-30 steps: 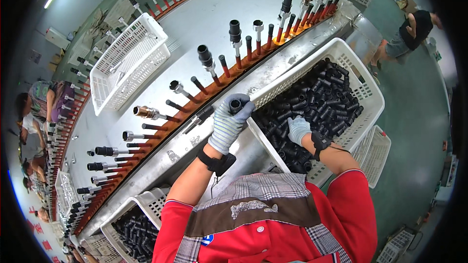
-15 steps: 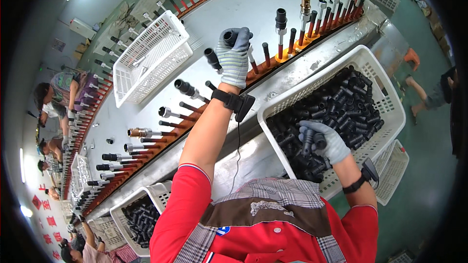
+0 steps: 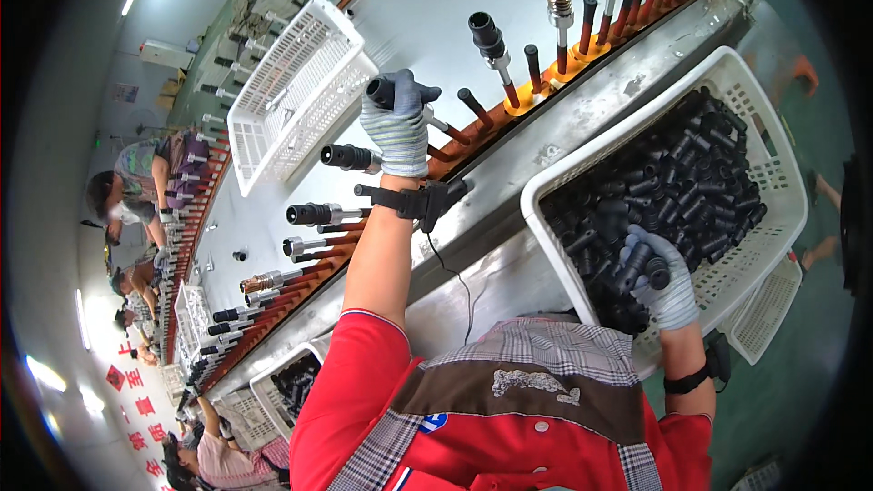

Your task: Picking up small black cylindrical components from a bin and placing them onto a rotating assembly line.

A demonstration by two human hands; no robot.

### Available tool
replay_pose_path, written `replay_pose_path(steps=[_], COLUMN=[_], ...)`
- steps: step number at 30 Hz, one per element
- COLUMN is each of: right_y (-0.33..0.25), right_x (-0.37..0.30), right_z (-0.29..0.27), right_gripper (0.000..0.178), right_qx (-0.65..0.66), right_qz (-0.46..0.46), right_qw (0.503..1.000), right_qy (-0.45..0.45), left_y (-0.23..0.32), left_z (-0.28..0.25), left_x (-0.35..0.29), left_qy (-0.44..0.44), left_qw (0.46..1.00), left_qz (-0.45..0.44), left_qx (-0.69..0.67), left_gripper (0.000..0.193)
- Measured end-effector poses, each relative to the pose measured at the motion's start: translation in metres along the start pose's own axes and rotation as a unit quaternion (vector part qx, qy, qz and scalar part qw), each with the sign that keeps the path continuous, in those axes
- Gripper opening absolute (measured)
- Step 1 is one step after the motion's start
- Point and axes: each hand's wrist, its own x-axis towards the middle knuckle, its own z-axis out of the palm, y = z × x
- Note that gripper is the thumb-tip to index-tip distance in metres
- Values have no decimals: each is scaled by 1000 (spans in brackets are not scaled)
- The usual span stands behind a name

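My left hand point(image 3: 396, 127), in a striped grey glove, is closed around a black plastic sleeve point(image 3: 382, 89) above the row of rods. A metal fitting on a rod lies just right of its fingers, partly hidden by the hand. Left of this hand, a silver fitting topped with a black sleeve point(image 3: 341, 156) leans outward. My right hand point(image 3: 668, 289), also gloved, is closed on black sleeves at the near part of a white basket point(image 3: 535, 189) heaped with such sleeves; one sleeve's end point(image 3: 657, 271) shows between its fingers.
A curved rail carries red-brown rods with black tips point(image 3: 533, 64), some bearing silver or brass-coloured fittings point(image 3: 559, 2). A white crate point(image 3: 259, 141) stands on the metal table point(image 3: 427, 14). Another sleeve basket point(image 3: 264, 391) is at lower left. Other people point(image 3: 136, 177) work along the left.
The rods and fittings have shifted leftward past the table crate. My left hand has moved slightly left, still holding a sleeve. The right hand stays in the basket; the whole view has shifted.
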Motion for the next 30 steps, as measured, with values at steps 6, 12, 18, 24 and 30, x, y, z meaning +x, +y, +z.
replay_pose_path(steps=[6, 12, 18, 24, 30], right_y=[34, 26, 24, 59, 77], right_x=[-6, -21, -36, -40, -73], right_z=[23, 39, 48, 68, 91], right_gripper=[34, 33, 32, 33, 35], right_qx=[70, 67, 197, 93, -396], right_qz=[26, 23, 66, 97, -84], right_qw=[996, 997, 975, 982, 903], right_qy=[47, -25, -83, -135, -141], left_y=[6, 5, 42, 94, 90], left_z=[-57, -108, -112, -51, -47], left_x=[-3, -14, -104, -211, -238], left_qy=[52, 105, 151, -418, -464], left_qw=[998, 993, 848, 830, 840], left_qz=[21, 36, 281, 330, 267], left_qx=[13, 35, 423, 166, 89], left_gripper=[16, 20, 53, 51, 56])
